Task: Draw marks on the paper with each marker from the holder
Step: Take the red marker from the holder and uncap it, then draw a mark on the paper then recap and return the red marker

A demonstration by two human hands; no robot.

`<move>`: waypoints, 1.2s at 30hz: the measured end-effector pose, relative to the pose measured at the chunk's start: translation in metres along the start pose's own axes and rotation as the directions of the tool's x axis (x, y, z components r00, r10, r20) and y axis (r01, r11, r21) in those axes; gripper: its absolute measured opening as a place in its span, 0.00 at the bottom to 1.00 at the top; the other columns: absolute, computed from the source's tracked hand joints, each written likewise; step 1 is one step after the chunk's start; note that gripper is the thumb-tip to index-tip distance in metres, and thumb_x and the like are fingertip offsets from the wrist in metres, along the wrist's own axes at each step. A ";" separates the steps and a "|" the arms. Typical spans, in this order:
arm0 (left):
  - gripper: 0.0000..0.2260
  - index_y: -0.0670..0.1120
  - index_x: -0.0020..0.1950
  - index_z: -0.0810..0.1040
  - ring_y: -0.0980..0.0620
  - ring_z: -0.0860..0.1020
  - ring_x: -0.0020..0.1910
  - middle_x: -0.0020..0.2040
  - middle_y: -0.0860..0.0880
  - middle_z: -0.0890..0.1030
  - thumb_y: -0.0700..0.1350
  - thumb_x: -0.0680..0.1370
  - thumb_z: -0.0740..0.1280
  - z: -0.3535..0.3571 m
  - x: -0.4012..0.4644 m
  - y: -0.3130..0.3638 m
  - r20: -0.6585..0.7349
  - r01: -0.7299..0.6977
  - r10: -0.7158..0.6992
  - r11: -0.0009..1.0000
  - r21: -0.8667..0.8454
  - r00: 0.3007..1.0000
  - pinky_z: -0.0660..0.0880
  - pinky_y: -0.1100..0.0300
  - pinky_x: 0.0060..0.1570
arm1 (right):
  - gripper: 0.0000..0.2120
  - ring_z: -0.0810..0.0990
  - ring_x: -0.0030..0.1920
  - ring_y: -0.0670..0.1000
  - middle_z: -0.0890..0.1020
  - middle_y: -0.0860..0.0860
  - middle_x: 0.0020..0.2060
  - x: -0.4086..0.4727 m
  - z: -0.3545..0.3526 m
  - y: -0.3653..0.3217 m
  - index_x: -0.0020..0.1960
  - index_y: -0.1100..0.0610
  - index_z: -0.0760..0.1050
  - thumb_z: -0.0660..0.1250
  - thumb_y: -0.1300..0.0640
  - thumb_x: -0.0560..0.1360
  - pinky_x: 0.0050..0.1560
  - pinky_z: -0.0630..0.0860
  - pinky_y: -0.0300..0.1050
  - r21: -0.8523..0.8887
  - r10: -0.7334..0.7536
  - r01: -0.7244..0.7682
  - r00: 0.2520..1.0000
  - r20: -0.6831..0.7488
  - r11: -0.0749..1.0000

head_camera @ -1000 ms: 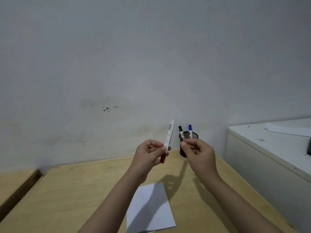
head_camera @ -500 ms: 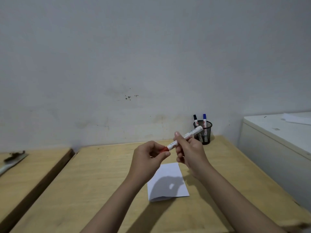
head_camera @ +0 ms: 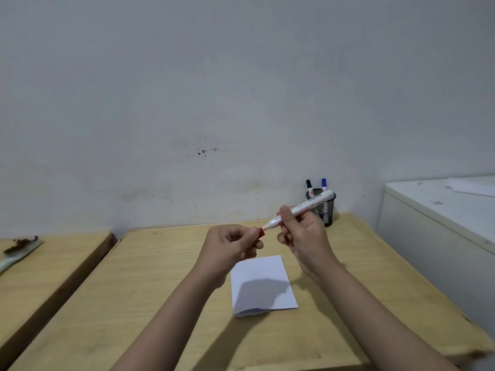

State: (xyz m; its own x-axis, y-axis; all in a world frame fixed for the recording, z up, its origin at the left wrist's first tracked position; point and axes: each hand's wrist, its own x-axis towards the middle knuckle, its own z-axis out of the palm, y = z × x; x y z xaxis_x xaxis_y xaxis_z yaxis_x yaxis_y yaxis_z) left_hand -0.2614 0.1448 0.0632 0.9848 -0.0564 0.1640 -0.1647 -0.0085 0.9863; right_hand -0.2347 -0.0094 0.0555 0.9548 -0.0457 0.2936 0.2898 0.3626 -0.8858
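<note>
A white marker with a red cap is held above the wooden table. My right hand grips the marker's barrel. My left hand pinches the red cap at the marker's lower left end; cap and barrel look slightly apart. Below the hands lies a white sheet of paper, partly in shadow. A black mesh holder stands at the table's back right by the wall, with a black-capped marker and a blue-capped marker upright in it.
A white cabinet rises right of the table, with paper on top. A second wooden table lies to the left across a dark gap, holding a flat object with brown debris. A grey wall stands behind.
The marker passed from my left hand into my right and tilted from upright to slanting. My left hand now pinches the red cap. The view tilted down, showing more table.
</note>
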 end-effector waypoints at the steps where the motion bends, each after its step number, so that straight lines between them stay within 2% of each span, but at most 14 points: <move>1: 0.06 0.40 0.39 0.82 0.54 0.76 0.30 0.30 0.48 0.82 0.40 0.74 0.69 -0.004 0.001 -0.001 0.024 0.037 -0.036 0.999 -0.024 0.999 0.77 0.60 0.38 | 0.09 0.67 0.21 0.43 0.71 0.45 0.20 0.003 -0.002 -0.001 0.41 0.62 0.72 0.65 0.56 0.76 0.27 0.68 0.37 0.028 0.009 -0.008 0.999 -0.031 1.000; 5: 0.01 0.43 0.42 0.83 0.57 0.78 0.35 0.36 0.49 0.82 0.39 0.72 0.71 -0.021 0.016 -0.012 -0.041 0.086 -0.083 0.995 0.058 0.996 0.78 0.61 0.41 | 0.11 0.68 0.20 0.43 0.71 0.45 0.20 0.013 -0.014 0.001 0.38 0.60 0.73 0.67 0.55 0.75 0.27 0.68 0.39 0.037 0.050 -0.045 0.989 -0.142 0.998; 9: 0.05 0.44 0.46 0.83 0.56 0.78 0.42 0.42 0.48 0.81 0.37 0.74 0.68 -0.034 0.046 -0.028 -0.104 0.086 -0.068 0.980 0.179 0.992 0.77 0.61 0.42 | 0.11 0.68 0.20 0.43 0.72 0.45 0.20 0.011 -0.021 0.016 0.37 0.60 0.73 0.69 0.55 0.74 0.30 0.68 0.43 -0.001 0.072 -0.073 0.982 -0.174 0.997; 12: 0.08 0.41 0.51 0.81 0.52 0.77 0.40 0.41 0.46 0.81 0.36 0.73 0.69 -0.042 0.075 -0.044 -0.154 0.093 -0.046 0.945 0.313 0.987 0.75 0.62 0.38 | 0.11 0.68 0.21 0.44 0.72 0.46 0.20 0.009 -0.026 0.026 0.37 0.61 0.74 0.69 0.56 0.74 0.30 0.69 0.43 -0.030 0.076 -0.082 0.982 -0.175 0.996; 16: 0.12 0.41 0.51 0.81 0.51 0.78 0.39 0.39 0.48 0.80 0.33 0.68 0.71 -0.042 0.105 -0.071 -0.197 0.133 -0.036 0.854 0.504 0.980 0.71 0.66 0.32 | 0.10 0.67 0.21 0.45 0.71 0.48 0.22 0.008 -0.034 0.036 0.36 0.60 0.74 0.69 0.58 0.73 0.27 0.70 0.41 -0.054 0.083 -0.095 0.977 -0.197 0.994; 19: 0.15 0.40 0.53 0.80 0.53 0.77 0.38 0.37 0.50 0.79 0.31 0.68 0.69 -0.039 0.118 -0.093 -0.161 0.161 -0.079 0.786 0.597 0.984 0.70 0.68 0.33 | 0.09 0.68 0.22 0.46 0.72 0.49 0.22 0.009 -0.042 0.041 0.36 0.60 0.74 0.69 0.58 0.73 0.26 0.70 0.39 -0.088 0.092 -0.114 0.971 -0.219 0.990; 21: 0.16 0.41 0.54 0.79 0.52 0.78 0.40 0.36 0.52 0.78 0.31 0.68 0.67 -0.040 0.123 -0.104 -0.145 0.180 -0.113 0.748 0.639 0.983 0.74 0.65 0.39 | 0.09 0.68 0.22 0.47 0.72 0.49 0.22 0.009 -0.047 0.044 0.36 0.60 0.74 0.69 0.58 0.73 0.26 0.70 0.38 -0.113 0.100 -0.129 0.968 -0.232 0.985; 23: 0.18 0.42 0.56 0.79 0.51 0.79 0.42 0.38 0.51 0.80 0.33 0.68 0.69 -0.044 0.123 -0.112 -0.129 0.196 -0.149 0.731 0.654 0.981 0.76 0.60 0.43 | 0.09 0.68 0.23 0.47 0.72 0.50 0.23 0.009 -0.051 0.045 0.36 0.60 0.74 0.69 0.58 0.73 0.25 0.70 0.38 -0.131 0.103 -0.138 0.965 -0.242 0.982; 26: 0.25 0.41 0.62 0.75 0.49 0.80 0.44 0.42 0.47 0.81 0.34 0.66 0.73 -0.049 0.121 -0.117 -0.086 0.226 -0.222 0.755 0.615 0.971 0.77 0.62 0.44 | 0.09 0.69 0.23 0.48 0.72 0.50 0.24 0.010 -0.053 0.049 0.37 0.60 0.75 0.70 0.57 0.73 0.27 0.71 0.38 -0.158 0.115 -0.157 0.962 -0.249 0.975; 29: 0.26 0.38 0.65 0.70 0.52 0.79 0.40 0.48 0.41 0.77 0.30 0.69 0.71 -0.051 0.113 -0.111 -0.087 0.286 -0.275 0.866 0.410 0.957 0.77 0.69 0.30 | 0.10 0.70 0.23 0.48 0.72 0.50 0.23 0.011 -0.049 0.054 0.37 0.60 0.75 0.70 0.56 0.72 0.27 0.71 0.38 -0.161 0.128 -0.170 0.961 -0.244 0.972; 31: 0.23 0.39 0.64 0.70 0.56 0.77 0.40 0.52 0.41 0.75 0.33 0.71 0.71 -0.056 0.104 -0.109 -0.130 0.293 -0.264 0.894 0.338 0.956 0.75 0.69 0.27 | 0.10 0.70 0.23 0.48 0.72 0.49 0.22 0.011 -0.042 0.056 0.37 0.60 0.75 0.71 0.56 0.72 0.26 0.71 0.36 -0.161 0.134 -0.173 0.964 -0.228 0.972; 34: 0.24 0.43 0.62 0.73 0.56 0.77 0.44 0.54 0.45 0.77 0.41 0.68 0.75 -0.062 0.083 -0.115 -0.162 0.252 -0.200 0.867 0.430 0.966 0.72 0.69 0.34 | 0.11 0.70 0.22 0.48 0.72 0.50 0.21 0.012 -0.028 0.061 0.33 0.59 0.76 0.73 0.55 0.70 0.26 0.70 0.37 -0.177 0.135 -0.170 0.972 -0.193 0.969; 36: 0.22 0.45 0.58 0.74 0.58 0.75 0.42 0.51 0.47 0.76 0.42 0.67 0.76 -0.061 0.066 -0.120 -0.135 0.241 -0.201 0.856 0.457 0.970 0.71 0.74 0.30 | 0.11 0.70 0.21 0.47 0.72 0.49 0.21 0.015 -0.016 0.067 0.33 0.59 0.75 0.73 0.55 0.70 0.25 0.70 0.38 -0.191 0.147 -0.179 0.974 -0.171 0.965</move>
State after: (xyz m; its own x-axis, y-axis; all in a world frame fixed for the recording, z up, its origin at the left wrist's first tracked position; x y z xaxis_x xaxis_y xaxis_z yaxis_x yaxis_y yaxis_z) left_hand -0.1732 0.2032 -0.0433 0.9960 0.0819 -0.0368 0.0716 -0.4770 0.8760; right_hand -0.2001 -0.0009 -0.0056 0.9841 -0.1504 0.0948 0.1215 0.1799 -0.9762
